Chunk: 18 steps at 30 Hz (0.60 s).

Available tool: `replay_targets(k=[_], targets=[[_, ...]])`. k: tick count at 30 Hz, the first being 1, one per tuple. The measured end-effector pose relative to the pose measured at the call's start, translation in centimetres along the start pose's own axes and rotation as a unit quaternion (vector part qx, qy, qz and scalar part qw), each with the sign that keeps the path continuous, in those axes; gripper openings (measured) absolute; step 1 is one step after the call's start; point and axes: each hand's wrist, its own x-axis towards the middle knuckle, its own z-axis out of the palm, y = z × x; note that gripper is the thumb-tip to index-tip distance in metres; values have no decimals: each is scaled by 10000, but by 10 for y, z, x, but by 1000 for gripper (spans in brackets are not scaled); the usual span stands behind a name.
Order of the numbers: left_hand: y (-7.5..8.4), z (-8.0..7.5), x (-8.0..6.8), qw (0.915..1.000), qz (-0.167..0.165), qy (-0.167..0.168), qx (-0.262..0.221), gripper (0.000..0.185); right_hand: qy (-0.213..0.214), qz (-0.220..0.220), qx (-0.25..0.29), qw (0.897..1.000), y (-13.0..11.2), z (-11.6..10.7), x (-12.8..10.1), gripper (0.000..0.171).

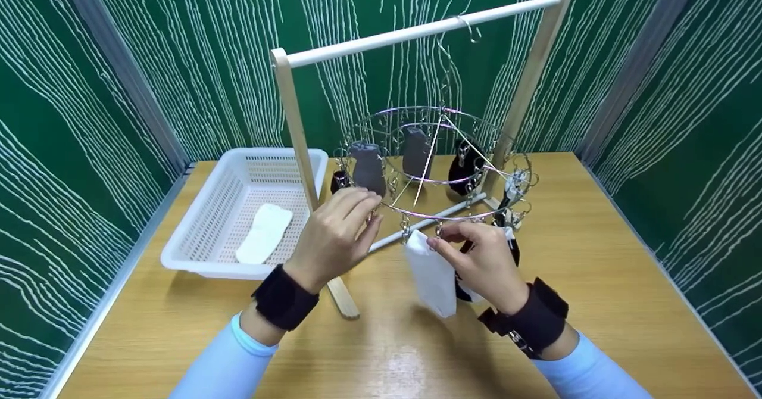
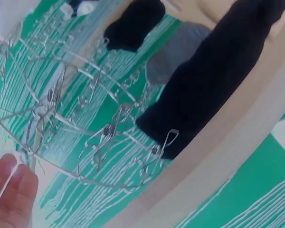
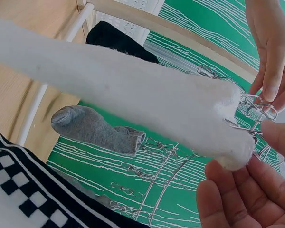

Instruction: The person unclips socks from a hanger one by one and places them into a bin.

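A round metal clip hanger [image 1: 476,213] hangs from a rod. At its near rim a white sock [image 1: 430,277] dangles by its cuff from a wire clip [image 3: 242,127]. My right hand [image 1: 485,259] pinches that clip at the cuff, its thumb on the wire and other fingers behind the sock's edge. My left hand [image 1: 339,229] is at the rim's left side, fingers loosely bent with a gap to the thumb, nothing visible between them. Grey socks [image 1: 368,167] and black socks [image 2: 209,80] hang around the ring, and a black-and-white checked sock [image 3: 23,190] is beside the white one.
A wooden stand with a white rod [image 1: 381,40] carries the hanger. One stand foot [image 1: 343,299] reaches toward me on the table [image 1: 595,292]. At left is a white plastic basket [image 1: 205,220] with another white sock [image 1: 265,232] inside. Green patterned walls [image 1: 684,149] enclose the table.
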Motion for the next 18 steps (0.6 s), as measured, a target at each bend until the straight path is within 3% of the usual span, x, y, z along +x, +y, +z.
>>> replay_targets(k=[5,12,15,18], targets=[[7,6,-12,9996,-64,-164,-203,25,24,-6,30,10000,2,-2,1,9],[16,27,-31,9915,-321,-1114,-583,29,139,-254,-107,9995,5,-2,1,9],[19,36,-39,9793,-755,-1672,-857,37,141,-273,-94,9995,5,-2,1,9],[20,45,-45,9502,-1457,-2350,-1441,43,125,-256,-55,9996,5,-1,0,9]])
